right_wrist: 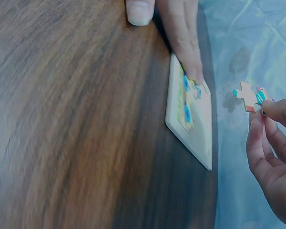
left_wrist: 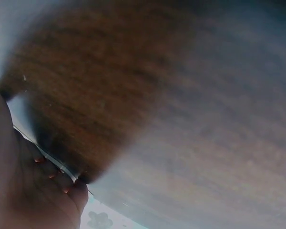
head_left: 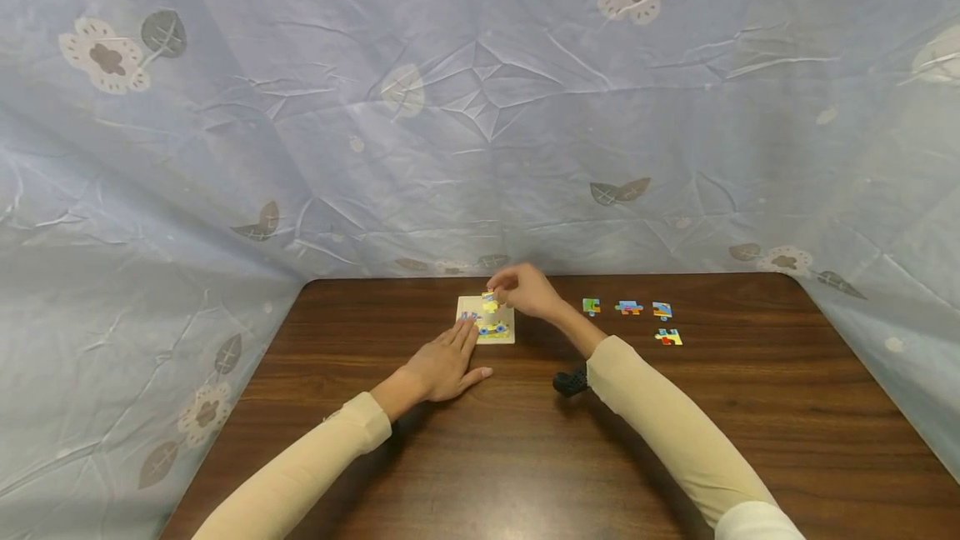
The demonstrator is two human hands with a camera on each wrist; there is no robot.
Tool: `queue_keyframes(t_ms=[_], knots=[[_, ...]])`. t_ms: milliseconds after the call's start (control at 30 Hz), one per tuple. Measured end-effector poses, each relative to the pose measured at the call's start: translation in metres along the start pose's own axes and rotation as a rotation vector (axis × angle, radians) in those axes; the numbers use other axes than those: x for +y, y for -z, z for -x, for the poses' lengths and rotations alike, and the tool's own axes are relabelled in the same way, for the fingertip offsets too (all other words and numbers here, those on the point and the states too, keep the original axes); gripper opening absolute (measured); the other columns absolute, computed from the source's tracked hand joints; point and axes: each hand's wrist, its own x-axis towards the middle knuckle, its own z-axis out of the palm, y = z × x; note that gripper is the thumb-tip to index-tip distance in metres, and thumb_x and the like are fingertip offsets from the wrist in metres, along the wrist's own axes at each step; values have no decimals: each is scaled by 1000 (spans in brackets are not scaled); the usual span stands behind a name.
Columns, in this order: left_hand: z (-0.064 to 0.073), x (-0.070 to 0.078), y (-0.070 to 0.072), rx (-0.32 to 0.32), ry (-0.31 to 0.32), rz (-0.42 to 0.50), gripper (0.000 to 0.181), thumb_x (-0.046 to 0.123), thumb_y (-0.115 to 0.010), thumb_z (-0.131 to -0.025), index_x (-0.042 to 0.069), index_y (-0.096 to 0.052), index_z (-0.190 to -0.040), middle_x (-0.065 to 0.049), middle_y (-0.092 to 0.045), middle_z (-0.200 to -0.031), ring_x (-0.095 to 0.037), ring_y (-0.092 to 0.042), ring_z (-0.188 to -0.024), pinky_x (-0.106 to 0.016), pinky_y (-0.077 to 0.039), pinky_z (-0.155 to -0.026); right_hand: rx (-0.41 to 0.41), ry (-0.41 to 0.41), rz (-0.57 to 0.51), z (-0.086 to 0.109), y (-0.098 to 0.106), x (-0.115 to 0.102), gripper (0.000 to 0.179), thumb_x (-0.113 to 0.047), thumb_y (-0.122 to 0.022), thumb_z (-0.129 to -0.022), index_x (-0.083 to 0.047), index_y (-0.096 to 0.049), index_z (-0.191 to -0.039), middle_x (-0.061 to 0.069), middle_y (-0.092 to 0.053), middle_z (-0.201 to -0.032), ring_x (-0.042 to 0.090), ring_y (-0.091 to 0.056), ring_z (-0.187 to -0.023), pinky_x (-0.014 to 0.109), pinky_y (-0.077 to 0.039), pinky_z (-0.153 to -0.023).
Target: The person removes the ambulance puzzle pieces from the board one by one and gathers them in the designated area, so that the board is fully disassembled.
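Observation:
A pale square puzzle board (head_left: pixel 485 338) lies near the table's far edge, part of its picture filled with pieces that show blue wheels on yellow. My left hand (head_left: pixel 444 361) rests flat, its straight fingers on the board's left side and the thumb out on the table. Above the board, my right hand (head_left: pixel 527 290) pinches a puzzle piece (right_wrist: pixel 248 97) between thumb and fingertips. In the right wrist view that piece is raised off the board, tilted, with its knobs showing. The left wrist view shows the left hand (left_wrist: pixel 38 191) at its lower left corner.
To the right lie several loose pieces: a green puzzle piece (head_left: pixel 592 307), a blue and pink puzzle piece (head_left: pixel 629 307), a blue puzzle piece (head_left: pixel 662 310) and a yellow and red puzzle piece (head_left: pixel 668 337). A flowered cloth (head_left: pixel 480 148) hangs behind the brown table (head_left: pixel 495 448).

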Motion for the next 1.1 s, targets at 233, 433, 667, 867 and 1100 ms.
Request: queue_keyframes(t_ms=[233,433,667,867,1100], knots=[[1,0,0,-1,-1,11,91,67,-19,-109,-3,-16,-166,-22,-13,-176,-35,-18,-165,-46,-26,-134,4,-22,-85,13,20,3,21,-9,-67,-101,-2,-76,-119,18,-77,-113,39,-76,-100,57,-63,-92],[1,0,-3,6,1,22,91,68,-21,-109,-3,-17,-167,-22,-12,-176,-35,-17,-165,-45,-27,-134,7,-34,-100,28,34,7,19,-10,-69,-101,-1,-77,-116,19,-78,-109,31,-78,-91,58,-64,-89],[1,1,-5,9,-5,19,91,68,-21,-109,-3,-17,-167,-22,-12,-177,-35,-17,-165,-43,-26,-134,-3,-53,-106,46,51,15,20,-12,-71,-101,-1,-77,-116,17,-79,-108,22,-78,-88,56,-65,-87],[1,0,-1,12,-7,-1,91,68,-18,-109,-3,-15,-167,-22,-11,-177,-35,-16,-166,-44,-24,-135,3,-55,-101,60,71,16,23,-12,-71,-101,3,-75,-118,21,-79,-110,30,-79,-92,57,-64,-88],[1,-1,-2,8,-8,14,91,67,-20,-109,-3,-15,-167,-22,-11,-177,-35,-15,-166,-44,-24,-135,-9,-80,-52,77,90,27,23,-11,-70,-101,3,-74,-120,20,-80,-106,39,-78,-93,54,-65,-83]])
